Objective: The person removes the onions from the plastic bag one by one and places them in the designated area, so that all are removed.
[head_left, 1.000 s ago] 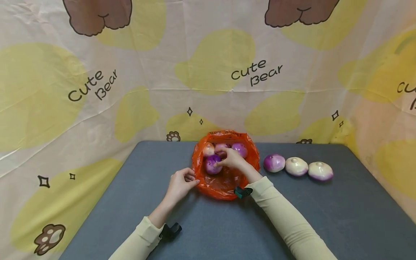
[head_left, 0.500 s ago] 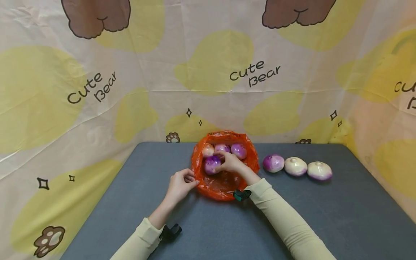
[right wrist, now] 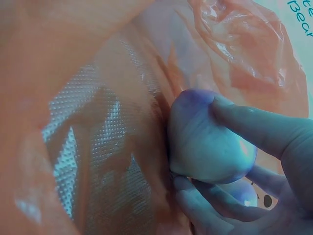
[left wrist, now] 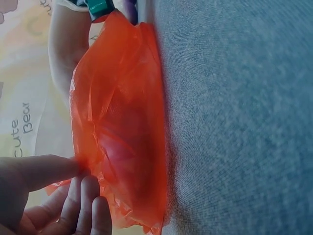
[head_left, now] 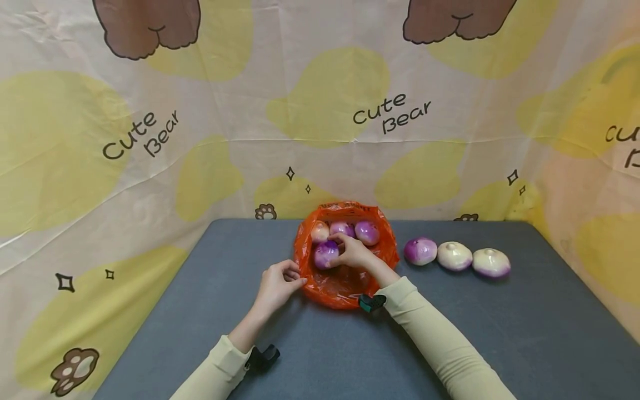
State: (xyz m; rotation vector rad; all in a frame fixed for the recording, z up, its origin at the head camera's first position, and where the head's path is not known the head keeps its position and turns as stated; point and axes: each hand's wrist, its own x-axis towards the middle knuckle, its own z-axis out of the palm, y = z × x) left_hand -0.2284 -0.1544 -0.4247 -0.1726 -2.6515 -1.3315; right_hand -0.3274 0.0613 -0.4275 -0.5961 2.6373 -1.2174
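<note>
An orange plastic bag (head_left: pixel 345 291) stands with its mouth spread wide near the table's far edge. Inside it, my right hand (head_left: pixel 356 253) holds a purple onion (head_left: pixel 326 255) between thumb and fingers; the right wrist view shows this onion (right wrist: pixel 208 139) against the bag's wall. Behind it lie a paler onion (head_left: pixel 320 231) and two purple ones (head_left: pixel 367 233). On the bag's left side, my left hand (head_left: pixel 277 286) pinches the rim, the thumb on the plastic in the left wrist view. Some of its fingertips are hidden by the bag.
To the right of the bag, three onions sit in a row on the grey table (head_left: pixel 450 333): a purple one (head_left: pixel 420 251), a whitish one (head_left: pixel 454 256) and another whitish one (head_left: pixel 491 263). A printed cloth (head_left: pixel 320 111) hangs behind the table.
The right hand's fingers have shifted slightly back on the onion, uncovering more of the purple onion behind. The left hand keeps its place at the bag's rim.
</note>
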